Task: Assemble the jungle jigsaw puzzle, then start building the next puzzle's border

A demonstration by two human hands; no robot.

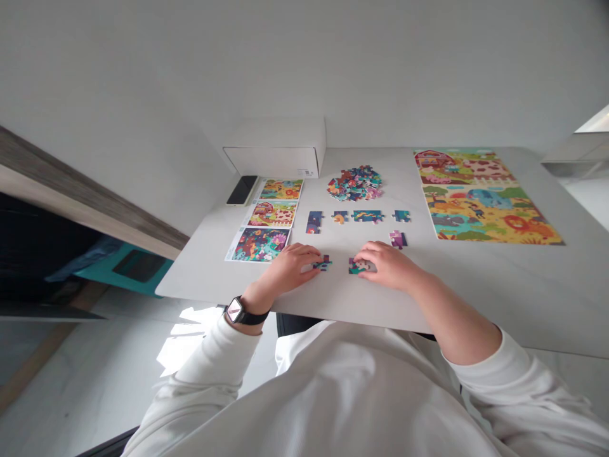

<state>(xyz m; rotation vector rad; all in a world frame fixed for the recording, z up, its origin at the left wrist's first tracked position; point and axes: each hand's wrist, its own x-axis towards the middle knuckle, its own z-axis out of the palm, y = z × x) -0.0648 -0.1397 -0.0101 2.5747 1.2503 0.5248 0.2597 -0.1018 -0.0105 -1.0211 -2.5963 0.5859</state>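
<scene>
Hands on jigsaw pieces, white table [347,308]

Left hand [290,270] and right hand [387,266] lie with fingers curled over a teal piece [324,263] and a teal-and-purple piece [356,266]; whether they grip, I cannot tell. Beyond lie a row of small joined pieces [366,216], a loose heap of pieces [354,184], and a white box [275,152] at the far edge, contents hidden. Picture cards [273,219] sit left, a large farm-animal picture sheet [485,197] right.
</scene>
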